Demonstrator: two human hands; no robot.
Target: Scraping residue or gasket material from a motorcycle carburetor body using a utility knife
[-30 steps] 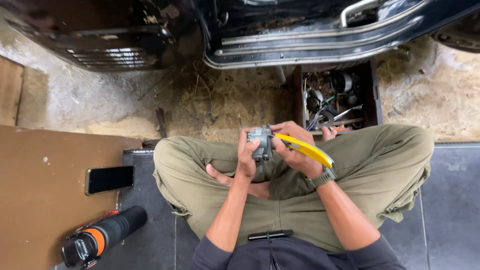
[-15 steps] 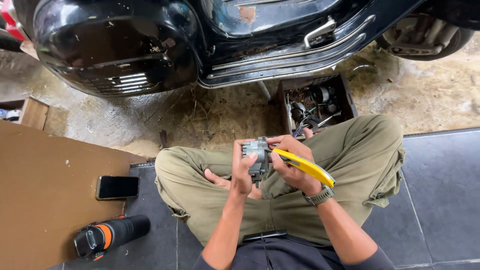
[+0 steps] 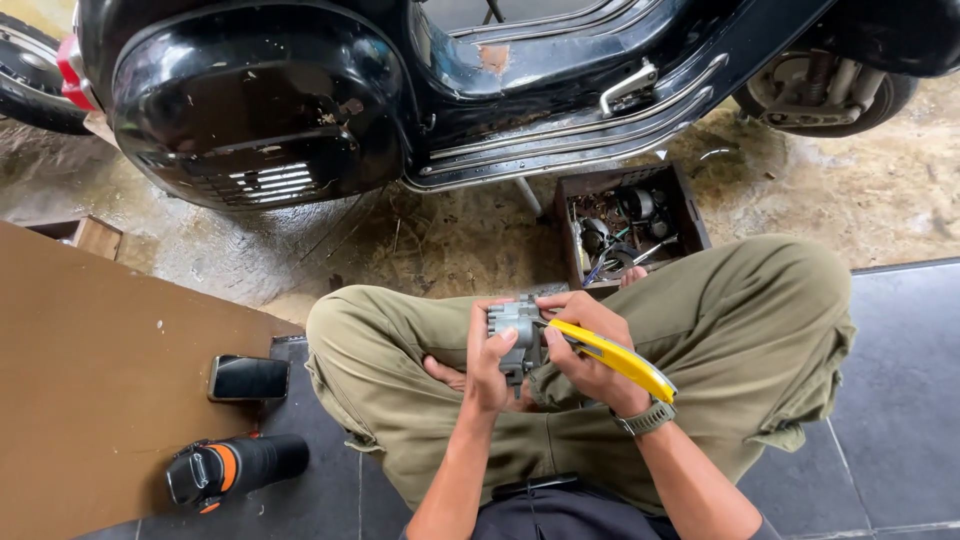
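black scooter (image 3: 300,110) behind; left hand (image 3: 490,365) closed round grey metal part (image 3: 515,325), right hand (image 3: 590,350) gripping yellow knife (image 3: 615,358).

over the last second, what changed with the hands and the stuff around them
Mostly the view tilted up: the black scooter now fills the top, and the hands sit lower in frame. The left hand still grips the small grey metal part, the right hand still works the yellow utility knife against it. Phone, flask and parts crate haven't moved.

Yellow cutter (image 3: 612,357), grey metal part (image 3: 516,325), olive trousers (image 3: 740,330), black scooter (image 3: 270,90).
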